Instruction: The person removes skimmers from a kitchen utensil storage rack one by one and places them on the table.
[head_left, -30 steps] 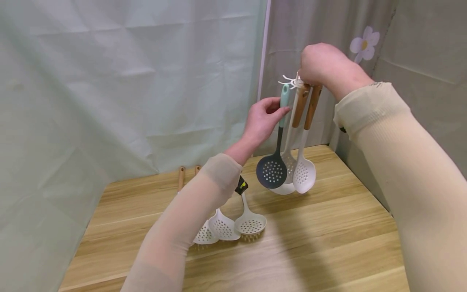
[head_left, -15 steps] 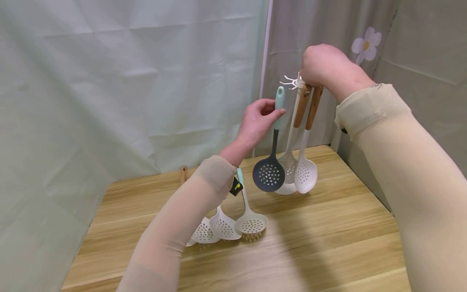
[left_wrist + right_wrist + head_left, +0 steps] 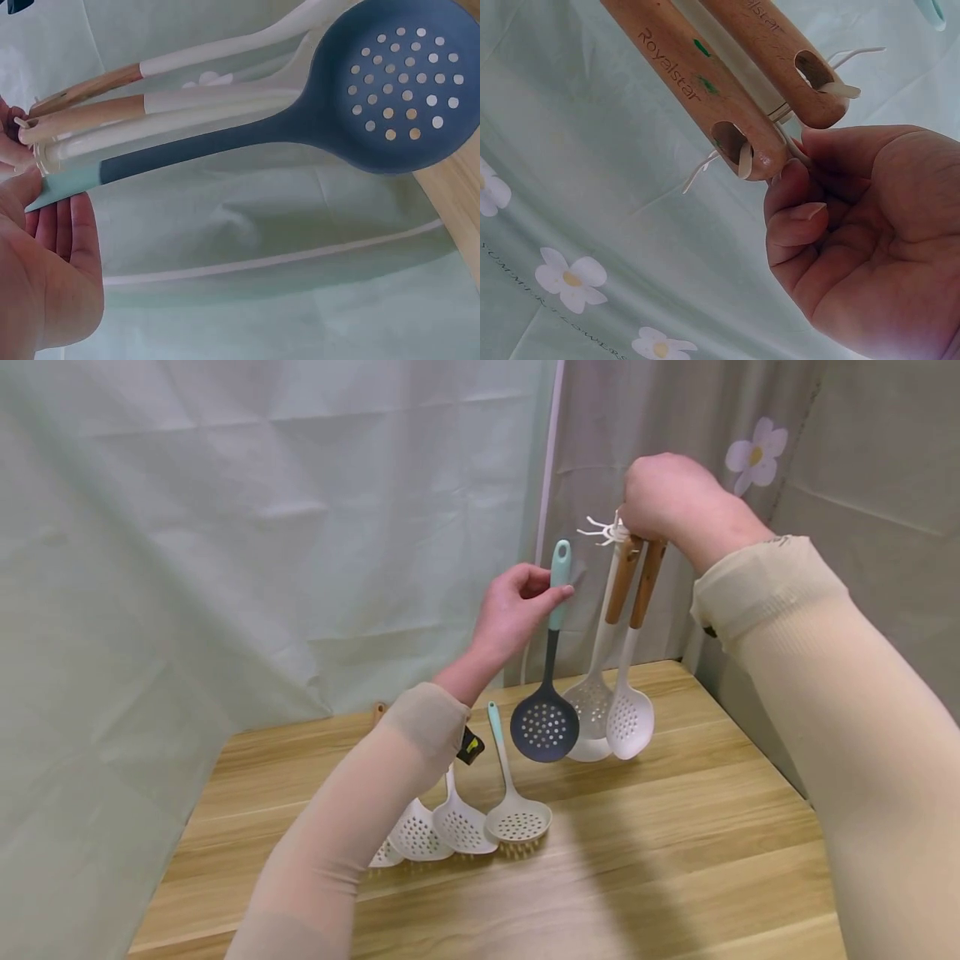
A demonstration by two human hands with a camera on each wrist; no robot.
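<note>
Left hand (image 3: 517, 610) pinches dark skimmer (image 3: 545, 725) handle, now drawn leftward off white hook rack (image 3: 603, 531); right hand (image 3: 667, 497) fingers curled, gripping rack; two wooden-handled skimmers (image 3: 628, 714) hanging.

Head view looks down from afar; both wrist views sit close, sharing the hanging wooden handles (image 3: 705, 82).

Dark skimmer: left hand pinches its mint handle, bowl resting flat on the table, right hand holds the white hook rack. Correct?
Not quite. The dark skimmer hangs in the air, its bowl above the table, as the head view shows. The left hand does pinch its mint handle, and the right hand holds the white hook rack.
</note>
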